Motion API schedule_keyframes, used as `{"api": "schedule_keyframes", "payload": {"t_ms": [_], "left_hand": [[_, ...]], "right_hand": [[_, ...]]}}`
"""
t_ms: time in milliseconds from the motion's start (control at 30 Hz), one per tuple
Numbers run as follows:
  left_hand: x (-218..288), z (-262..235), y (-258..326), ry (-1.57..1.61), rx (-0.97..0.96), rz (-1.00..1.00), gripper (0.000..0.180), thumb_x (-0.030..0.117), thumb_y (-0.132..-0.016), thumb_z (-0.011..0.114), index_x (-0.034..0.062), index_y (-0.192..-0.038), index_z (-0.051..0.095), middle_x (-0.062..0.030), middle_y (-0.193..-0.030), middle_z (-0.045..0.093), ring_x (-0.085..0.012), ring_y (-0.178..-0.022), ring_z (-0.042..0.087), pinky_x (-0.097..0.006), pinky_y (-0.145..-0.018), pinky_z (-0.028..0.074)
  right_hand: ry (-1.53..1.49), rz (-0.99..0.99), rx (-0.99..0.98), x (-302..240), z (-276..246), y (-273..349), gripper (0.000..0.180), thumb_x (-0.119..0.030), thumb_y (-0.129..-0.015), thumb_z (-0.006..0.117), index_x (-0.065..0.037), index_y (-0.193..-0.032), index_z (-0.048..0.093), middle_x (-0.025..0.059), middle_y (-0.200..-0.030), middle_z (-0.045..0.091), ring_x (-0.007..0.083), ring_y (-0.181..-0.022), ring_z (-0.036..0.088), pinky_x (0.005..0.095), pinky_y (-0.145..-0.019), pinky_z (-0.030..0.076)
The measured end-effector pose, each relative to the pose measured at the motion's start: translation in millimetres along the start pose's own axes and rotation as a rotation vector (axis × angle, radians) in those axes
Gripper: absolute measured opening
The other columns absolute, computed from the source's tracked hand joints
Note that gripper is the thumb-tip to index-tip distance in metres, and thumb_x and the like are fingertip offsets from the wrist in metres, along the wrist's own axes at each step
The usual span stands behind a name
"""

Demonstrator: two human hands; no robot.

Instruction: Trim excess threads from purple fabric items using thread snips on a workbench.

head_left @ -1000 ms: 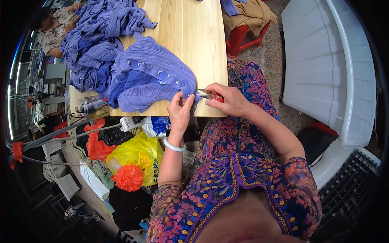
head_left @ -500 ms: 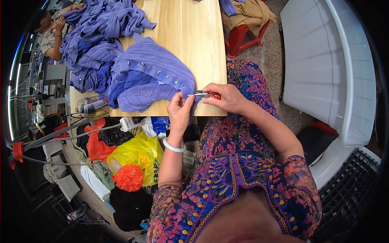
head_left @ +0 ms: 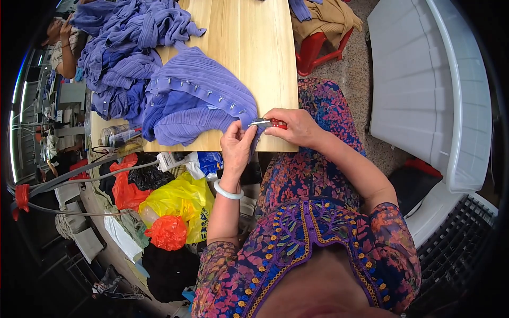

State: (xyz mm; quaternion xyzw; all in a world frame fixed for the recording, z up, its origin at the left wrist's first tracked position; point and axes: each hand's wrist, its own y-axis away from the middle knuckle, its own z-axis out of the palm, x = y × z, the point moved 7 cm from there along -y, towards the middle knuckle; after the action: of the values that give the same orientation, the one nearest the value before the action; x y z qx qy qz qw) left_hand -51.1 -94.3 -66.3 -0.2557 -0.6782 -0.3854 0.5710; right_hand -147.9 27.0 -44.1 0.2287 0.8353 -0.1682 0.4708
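The purple garment (head_left: pixel 212 74) lies on the desk (head_left: pixel 270 53) at the upper centre of the frame, a row of small bits (head_left: pixel 221 98) along its band. The tips of the red-handled snips (head_left: pixel 263 122) are at its right end, close to the left fingertips; whether they touch cloth is too small to tell. To do this well, I would hold that edge flat and taut, angle the points away from thumb and pleats, and close the blades in small, shallow bites.

The left hand (head_left: pixel 234 140) is pinched nearly closed, thumb and fingers on the garment's edge. The right hand (head_left: pixel 297 127) is curled around the snips' handles; how far the blades are parted I cannot tell.

Farther out, a purple heap (head_left: pixel 127 32) fills the upper left, a yellow bag (head_left: pixel 180 204) sits lower left, and a red stool (head_left: pixel 313 50) stands upper right.
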Motion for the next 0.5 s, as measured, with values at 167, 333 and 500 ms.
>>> {"api": "schedule_keyframes", "payload": {"t_ms": [167,333,500], "left_hand": [[2.3,0.3,0.4,-0.066,-0.029,-0.018,0.008,0.005,-0.077,0.063,0.0019,-0.081,0.056,0.0086,-0.06,0.043,0.0017,-0.054,0.037,-0.014,-0.046,0.028],[1.4,3.8,-0.5,0.046,-0.069,-0.098,0.006,0.006,-0.08,0.059,0.0014,-0.083,0.057,0.0055,-0.065,0.051,-0.0006,-0.057,0.044,-0.014,-0.052,0.035],[1.0,1.1,-1.7,0.15,-0.075,-0.165,0.009,0.008,-0.083,0.054,0.0006,-0.085,0.058,0.0011,-0.072,0.057,-0.0043,-0.064,0.051,-0.017,-0.06,0.041]], "right_hand": [[0.046,-0.032,0.031,-3.3,-1.1,-0.1,0.025,-0.022,-0.073,0.065,-0.007,-0.093,0.059,0.0089,-0.078,0.061,0.0225,-0.07,0.061,0.0279,-0.06,0.047],[-0.003,-0.027,0.125,-1.6,-4.8,-0.1,0.022,-0.022,-0.073,0.064,-0.008,-0.089,0.059,0.0091,-0.072,0.059,0.0233,-0.064,0.059,0.0295,-0.056,0.046],[-0.13,0.206,0.131,16.3,-13.1,-1.4,0.027,-0.021,-0.074,0.066,-0.004,-0.092,0.057,0.0078,-0.07,0.057,0.0135,-0.062,0.056,0.0247,-0.057,0.044]]}}
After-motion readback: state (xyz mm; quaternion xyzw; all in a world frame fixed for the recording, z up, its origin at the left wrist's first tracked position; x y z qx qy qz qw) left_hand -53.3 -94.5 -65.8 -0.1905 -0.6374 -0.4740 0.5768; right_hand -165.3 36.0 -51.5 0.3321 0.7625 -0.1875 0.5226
